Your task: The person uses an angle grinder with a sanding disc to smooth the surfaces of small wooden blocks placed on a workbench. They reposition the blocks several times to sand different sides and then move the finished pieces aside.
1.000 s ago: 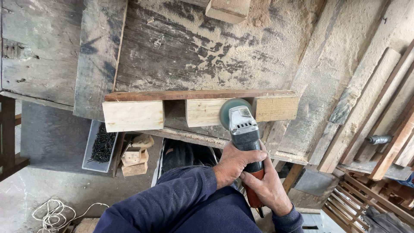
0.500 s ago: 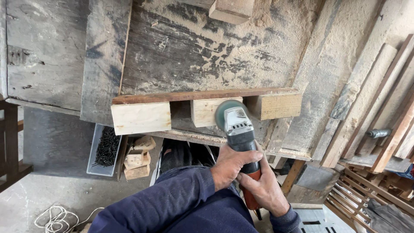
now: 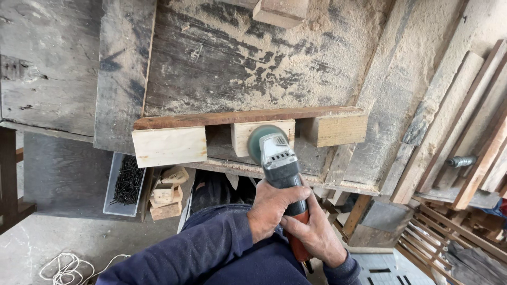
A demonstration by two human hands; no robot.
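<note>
Both my hands hold an angle grinder point(image 3: 278, 163) with a grey body and a red rear handle. My left hand point(image 3: 270, 210) wraps the body; my right hand point(image 3: 316, 236) grips the handle behind it. Its green sanding disc point(image 3: 254, 141) presses against the face of the middle wooden block point(image 3: 242, 132). That block sits under a reddish top board point(image 3: 237, 117), between a pale left block point(image 3: 169, 146) and a right block point(image 3: 338, 130). The assembly lies on its side at the front edge of a dusty workbench point(image 3: 237, 63).
A grey tray of black screws point(image 3: 125, 183) and small wood offcuts point(image 3: 166, 196) sit below the bench at left. White cord point(image 3: 66, 266) lies on the floor. Long planks point(image 3: 465, 126) and a metal tool point(image 3: 460, 161) are at right. A loose wooden block point(image 3: 280, 10) rests on the bench's far side.
The grinder's disc has slid left along the middle block, from its right edge onto its face. Both hands keep the same grip.
</note>
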